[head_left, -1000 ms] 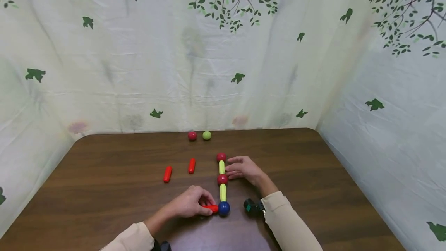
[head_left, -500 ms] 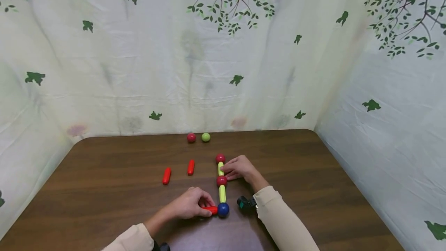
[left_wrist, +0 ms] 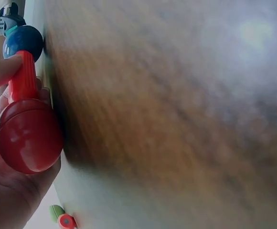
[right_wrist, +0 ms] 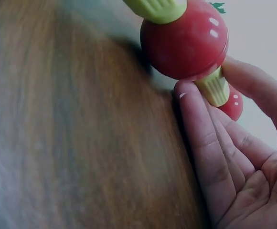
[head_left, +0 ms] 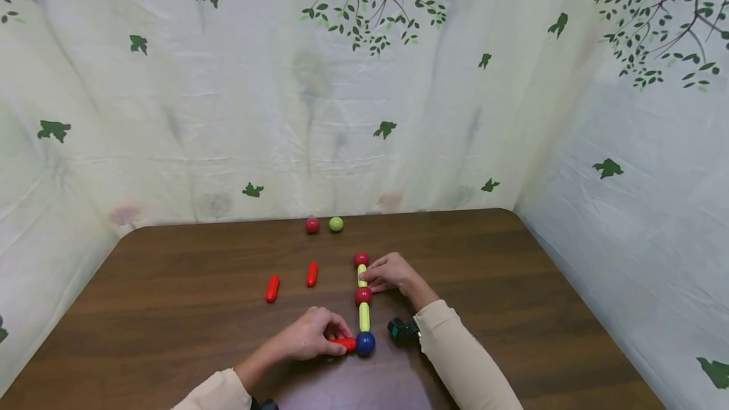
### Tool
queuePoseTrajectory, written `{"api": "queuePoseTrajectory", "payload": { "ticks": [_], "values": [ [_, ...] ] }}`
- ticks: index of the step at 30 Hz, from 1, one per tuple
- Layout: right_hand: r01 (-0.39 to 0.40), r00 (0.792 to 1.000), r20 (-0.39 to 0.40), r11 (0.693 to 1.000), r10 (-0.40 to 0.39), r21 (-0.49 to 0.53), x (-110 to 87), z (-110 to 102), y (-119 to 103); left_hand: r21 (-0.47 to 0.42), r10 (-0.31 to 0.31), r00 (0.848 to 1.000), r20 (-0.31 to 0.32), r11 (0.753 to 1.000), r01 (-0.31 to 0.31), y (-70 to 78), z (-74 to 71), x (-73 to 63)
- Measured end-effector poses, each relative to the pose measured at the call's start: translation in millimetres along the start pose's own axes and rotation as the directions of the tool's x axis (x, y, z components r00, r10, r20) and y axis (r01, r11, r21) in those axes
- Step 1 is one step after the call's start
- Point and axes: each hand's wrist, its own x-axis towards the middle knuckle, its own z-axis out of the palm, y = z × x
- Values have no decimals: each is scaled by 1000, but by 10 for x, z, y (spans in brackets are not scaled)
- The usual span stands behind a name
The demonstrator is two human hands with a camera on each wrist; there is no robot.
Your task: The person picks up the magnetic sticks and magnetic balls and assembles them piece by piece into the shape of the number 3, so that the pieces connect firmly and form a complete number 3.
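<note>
Red rods (head_left: 273, 288), two of them, lie loose on a brown table (head_left: 171, 334). Rightward, the left hand (head_left: 312, 333) pinches a third red rod (head_left: 345, 344), set between a red ball (left_wrist: 29, 138) and a blue ball (head_left: 365, 343). A straight chain (head_left: 363, 297) of yellow-green rods (head_left: 364, 317) and red balls (head_left: 361, 259) leads away from the blue one; the right hand (head_left: 393, 276), apart from the left, pinches its far rod (right_wrist: 214, 89).

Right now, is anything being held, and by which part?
Left hand: the red rod touching the blue ball, gripped along its sides. Right hand: the farther yellow-green rod, by its sides, between two red balls.
</note>
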Motion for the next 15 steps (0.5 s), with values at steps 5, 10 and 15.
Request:
{"api": "queuePoseTrajectory", "payload": {
  "ticks": [5, 10, 15],
  "values": [
    [-21, 1000, -14, 1000, 21, -16, -17, -27, 31, 6, 8, 1000, 10, 1000, -8, 1, 19, 7],
    [-6, 1000, -6, 1000, 6, -7, -33, -20, 12, 25, 18, 1000, -8, 1000, -18, 5, 13, -6],
    [-9, 1000, 7, 1000, 9, -4, -21, 25, -30, 14, 7, 1000, -28, 1000, -6, 11, -35, -47]
  ]
}}
